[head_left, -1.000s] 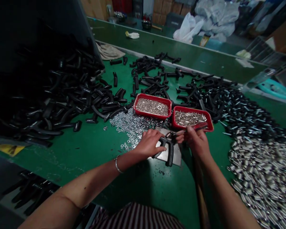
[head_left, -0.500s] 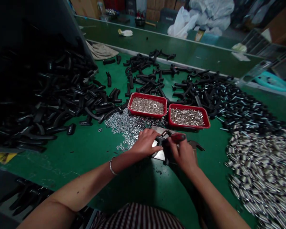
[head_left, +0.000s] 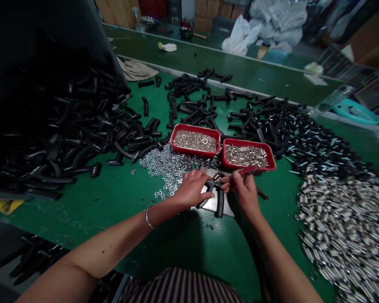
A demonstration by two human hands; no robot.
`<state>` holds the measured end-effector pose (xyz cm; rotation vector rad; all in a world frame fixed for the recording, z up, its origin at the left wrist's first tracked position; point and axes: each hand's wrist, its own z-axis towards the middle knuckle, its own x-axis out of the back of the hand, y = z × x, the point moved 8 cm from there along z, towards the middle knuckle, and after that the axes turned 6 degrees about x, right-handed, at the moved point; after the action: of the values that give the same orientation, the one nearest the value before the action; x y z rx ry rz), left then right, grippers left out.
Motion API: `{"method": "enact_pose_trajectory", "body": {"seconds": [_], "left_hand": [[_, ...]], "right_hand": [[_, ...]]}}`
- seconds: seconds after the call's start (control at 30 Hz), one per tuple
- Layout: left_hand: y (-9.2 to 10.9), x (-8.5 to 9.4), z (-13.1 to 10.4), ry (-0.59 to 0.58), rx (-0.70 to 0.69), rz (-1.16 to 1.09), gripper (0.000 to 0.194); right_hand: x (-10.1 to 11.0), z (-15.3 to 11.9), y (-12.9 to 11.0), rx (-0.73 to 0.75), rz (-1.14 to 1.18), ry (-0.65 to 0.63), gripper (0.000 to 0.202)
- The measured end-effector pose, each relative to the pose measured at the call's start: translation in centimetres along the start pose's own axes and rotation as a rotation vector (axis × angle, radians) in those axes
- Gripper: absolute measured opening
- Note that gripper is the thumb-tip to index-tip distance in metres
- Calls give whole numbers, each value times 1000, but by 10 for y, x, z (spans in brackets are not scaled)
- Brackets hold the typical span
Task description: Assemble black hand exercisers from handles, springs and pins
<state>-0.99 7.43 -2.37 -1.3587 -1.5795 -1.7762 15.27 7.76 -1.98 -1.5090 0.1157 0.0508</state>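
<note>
My left hand (head_left: 193, 188) presses a black forked plastic part (head_left: 220, 202) against a flat metal plate (head_left: 231, 208), thumb and fingers closed on its left side. A small shiny metal cylinder (head_left: 219, 176) sits at the part's top end. My right hand (head_left: 246, 194) is closed round a red-handled tool (head_left: 249, 170), its thin end pointing left toward the cylinder. The tool's exact kind is unclear. Beside my right hand a dark, claw-like metal end (head_left: 262, 193) shows, mostly hidden by the hand.
Behind the plate stand two red trays, one with tiny metal pieces (head_left: 194, 140), one with small pins (head_left: 246, 155). Loose washers (head_left: 164, 166) lie at left, metal cylinders (head_left: 344, 223) and black-headed screws (head_left: 322, 143) at right. Black plastic parts (head_left: 129, 134) heap at left.
My right hand has shifted slightly right and back from the part, and the red handle has swung up and right, uncovering the part's right arm. My left hand stays in place.
</note>
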Motion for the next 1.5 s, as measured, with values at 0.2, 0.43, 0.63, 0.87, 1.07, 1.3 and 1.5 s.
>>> {"method": "enact_pose_trajectory", "body": {"seconds": [0.2, 0.43, 0.63, 0.87, 1.07, 1.3, 1.5], "left_hand": [[-1, -2, 1, 14, -15, -10, 46], [-1, -1, 1, 15, -26, -22, 45], [-1, -1, 0, 11, -24, -43, 45], [-1, 1, 0, 9, -4, -30, 40], [-1, 4, -1, 11, -4, -73, 42], [-3, 0, 2, 6, -6, -84, 42], [-4, -1, 2, 7, -7, -74, 43]], "right_hand": [[3, -3, 13, 39, -111, -11, 26], [4, -2, 13, 42, -154, 4, 26], [-6, -7, -3, 127, -567, -57, 24], [-34, 15, -2, -89, -175, -249, 32], [-6, 9, 0, -1, 39, -55, 27], [5, -6, 18, 33, -115, -21, 22], [5, -3, 19, 25, -112, 2, 25]]}}
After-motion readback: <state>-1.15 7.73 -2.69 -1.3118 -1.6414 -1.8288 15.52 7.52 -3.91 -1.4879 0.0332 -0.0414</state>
